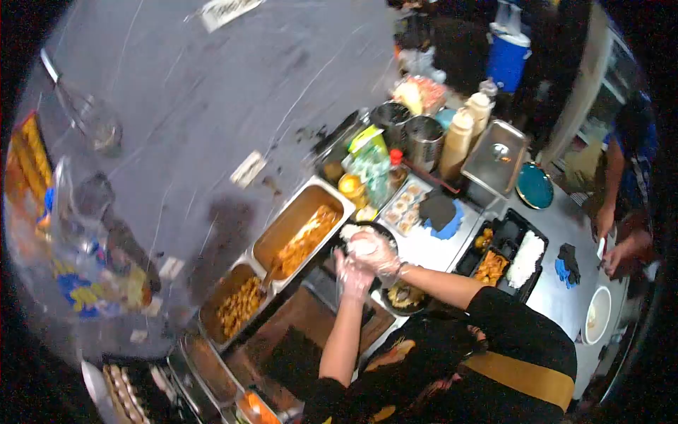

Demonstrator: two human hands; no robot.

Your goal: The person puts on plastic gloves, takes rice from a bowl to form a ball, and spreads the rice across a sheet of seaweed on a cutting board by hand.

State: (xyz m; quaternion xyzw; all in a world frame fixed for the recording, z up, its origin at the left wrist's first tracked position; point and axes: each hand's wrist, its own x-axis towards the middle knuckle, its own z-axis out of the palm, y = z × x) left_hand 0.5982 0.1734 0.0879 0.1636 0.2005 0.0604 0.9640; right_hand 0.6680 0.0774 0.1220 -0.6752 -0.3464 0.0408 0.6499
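A: Where is the white rice (364, 246) held?

B: It is cupped in the right hand (380, 261), with the fingers curled about it, at the edge of a black bowl (393, 237). More white food is seen in that bowl.

A: And the left hand (354, 278)?

B: It is brought against the right one. Its palm is hidden, so whether it is clenched on the rice cannot be told. Thin clear gloves are worn on both hands.

A: What is set nearby?

B: A dark bowl of yellowish food (405, 295) is placed beside the right forearm. Past the left hand, orange food in sauce (311, 233) is held in a deep metal pan (281, 240), and brown cubes (241, 307) are held in the pan adjoining it.

A: What is laid out farther right?

B: On the desk (554, 233), a black compartment tray (508, 232) is filled with white rice along one side and orange pieces (492, 270) in another section. Pale squeeze bottles (459, 140) are stood near a metal tray (487, 162).

A: Is anyone else seen?

B: A co-worker's hands (623, 254) are held at the far right, above the desk.
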